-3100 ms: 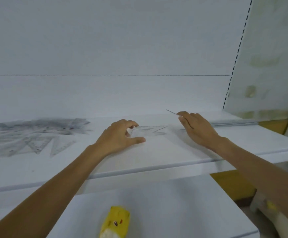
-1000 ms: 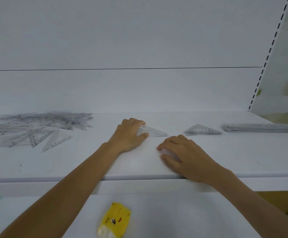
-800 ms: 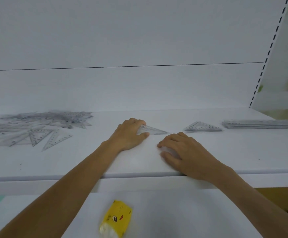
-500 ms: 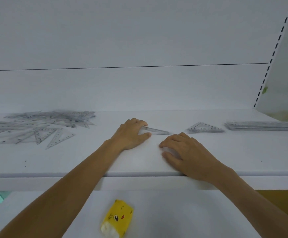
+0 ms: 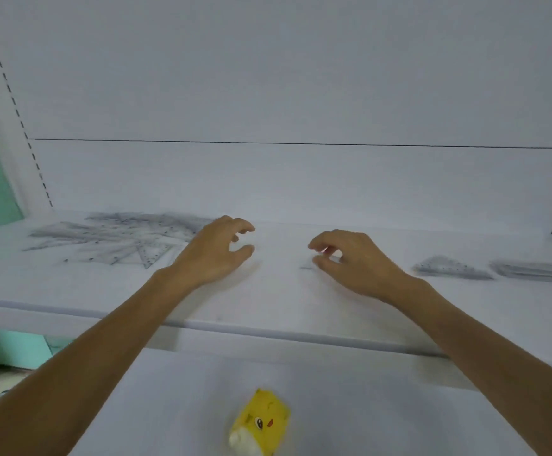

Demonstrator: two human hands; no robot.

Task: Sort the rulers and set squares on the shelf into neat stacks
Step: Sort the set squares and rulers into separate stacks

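Loose heap of rulers and set squares: sprawled criss-cross on the left part of the shelf, overlapping at all angles; not yet sorted, judged the bulk of the work
Stack of set squares: flat on the right part of the shelf, edges roughly in line; judged done so far
Stack of rulers: just beside the set squares, farther right, running out of view; looks tidy, count not legible
Faint clear piece: on bare shelf at the right fingertips; too blurred to name
Left hand: just beside the heap's right edge, thumb and fingers loosely curled and apart, nothing between them
Right hand: mid-shelf, well apart from both stacks, fingers curled towards thumb; cannot tell whether pinching the faint piece or empty
Progress, as a judgement: two stacks begun, most items left in the heap
Yellow packet: on the lower shelf, no part of the task
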